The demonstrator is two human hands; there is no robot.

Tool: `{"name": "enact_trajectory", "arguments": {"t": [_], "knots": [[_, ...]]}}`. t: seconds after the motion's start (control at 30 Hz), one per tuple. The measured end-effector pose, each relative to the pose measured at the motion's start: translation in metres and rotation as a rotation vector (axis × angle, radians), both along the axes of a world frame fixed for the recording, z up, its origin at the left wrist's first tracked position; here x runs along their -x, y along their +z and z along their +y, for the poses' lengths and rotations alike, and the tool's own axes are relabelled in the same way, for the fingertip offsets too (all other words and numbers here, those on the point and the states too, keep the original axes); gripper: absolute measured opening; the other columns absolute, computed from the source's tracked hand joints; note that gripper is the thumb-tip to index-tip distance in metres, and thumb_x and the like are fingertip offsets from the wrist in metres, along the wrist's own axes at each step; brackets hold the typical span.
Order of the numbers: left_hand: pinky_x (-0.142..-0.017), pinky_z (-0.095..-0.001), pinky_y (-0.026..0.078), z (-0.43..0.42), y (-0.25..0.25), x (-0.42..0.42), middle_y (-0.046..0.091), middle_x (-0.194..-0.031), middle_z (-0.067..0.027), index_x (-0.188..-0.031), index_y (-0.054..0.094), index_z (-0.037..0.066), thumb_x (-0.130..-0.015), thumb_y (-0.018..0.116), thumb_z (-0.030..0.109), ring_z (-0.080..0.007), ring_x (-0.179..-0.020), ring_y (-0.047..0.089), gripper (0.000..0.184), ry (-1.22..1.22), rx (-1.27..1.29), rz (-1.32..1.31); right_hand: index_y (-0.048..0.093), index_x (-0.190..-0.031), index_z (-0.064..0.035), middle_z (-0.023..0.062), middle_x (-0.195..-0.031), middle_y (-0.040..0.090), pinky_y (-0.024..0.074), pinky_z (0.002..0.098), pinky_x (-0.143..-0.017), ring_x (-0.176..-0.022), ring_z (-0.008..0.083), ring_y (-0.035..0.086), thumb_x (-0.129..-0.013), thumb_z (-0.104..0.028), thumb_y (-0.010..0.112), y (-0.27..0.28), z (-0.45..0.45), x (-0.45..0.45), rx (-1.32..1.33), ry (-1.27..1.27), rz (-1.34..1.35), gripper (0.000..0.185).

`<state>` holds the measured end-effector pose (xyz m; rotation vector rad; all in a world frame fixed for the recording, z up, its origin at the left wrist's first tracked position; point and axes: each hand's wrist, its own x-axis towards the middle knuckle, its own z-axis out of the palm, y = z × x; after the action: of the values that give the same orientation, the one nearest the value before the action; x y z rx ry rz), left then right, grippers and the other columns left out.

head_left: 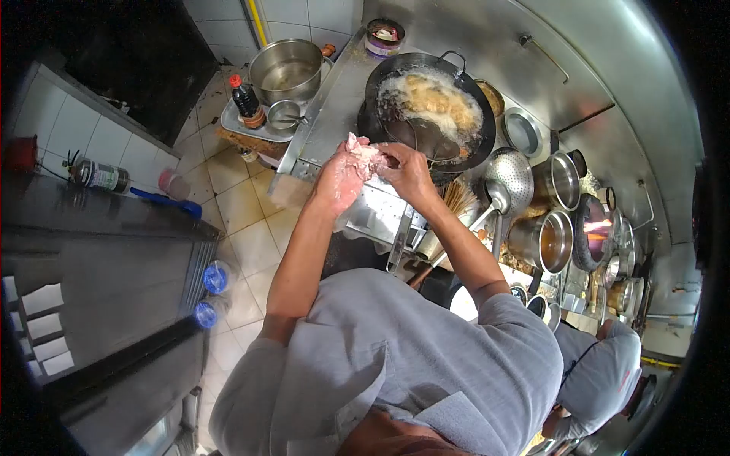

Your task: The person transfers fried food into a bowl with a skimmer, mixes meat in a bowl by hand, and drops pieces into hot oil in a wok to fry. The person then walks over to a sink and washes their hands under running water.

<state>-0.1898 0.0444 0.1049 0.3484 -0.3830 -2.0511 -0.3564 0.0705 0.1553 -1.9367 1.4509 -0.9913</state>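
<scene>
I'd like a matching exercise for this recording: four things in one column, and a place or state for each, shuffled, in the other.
1. Wok
2. Red-capped bottle
3. Perforated skimmer
4. Pale coated lump

A. To the right of the wok
B. Held between the left hand and right hand
C. Contains bubbling liquid
D. Upright on a metal tray, beside a small metal bowl

Pairs: 1-C, 2-D, 3-A, 4-B
</scene>
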Motion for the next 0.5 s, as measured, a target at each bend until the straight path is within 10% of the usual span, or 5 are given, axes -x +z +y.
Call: {"name": "enact_trajectory", "arguments": {"t": [0.17, 0.5], "knots": [[-0.086, -0.0352, 0.047, 0.011, 0.004, -0.005, 0.058, -0.108, -0.0125, -0.119, 0.049, 0.001, -0.083, 0.051, -0.003, -0.0219, -0.101, 0.058, 0.036, 0.050, 0.074, -0.239, 0.066, -0.100, 0.0030, 0.0073, -0.086, 0.068, 0.0475, 0.0272, -0.065, -0.068, 0.0110, 0.057, -0.076, -0.005, 0.070, 0.001, 0.003, -0.002, -0.092, 0.005, -0.122, 0.026], [-0.079, -0.0335, 0.054, 0.008, 0.007, -0.013, 0.061, -0.103, -0.0105, -0.109, 0.056, 0.003, -0.088, 0.053, 0.000, -0.0204, -0.092, 0.063, 0.021, 0.048, 0.034, -0.206, 0.060, -0.101, -0.0009, 0.0066, -0.094, 0.064, 0.0505, 0.0266, -0.070, -0.083, 0.0162, 0.062, -0.083, -0.002, 0.063, -0.009, 0.000, -0.004, -0.794, 0.068, -1.275, 0.019]]}}
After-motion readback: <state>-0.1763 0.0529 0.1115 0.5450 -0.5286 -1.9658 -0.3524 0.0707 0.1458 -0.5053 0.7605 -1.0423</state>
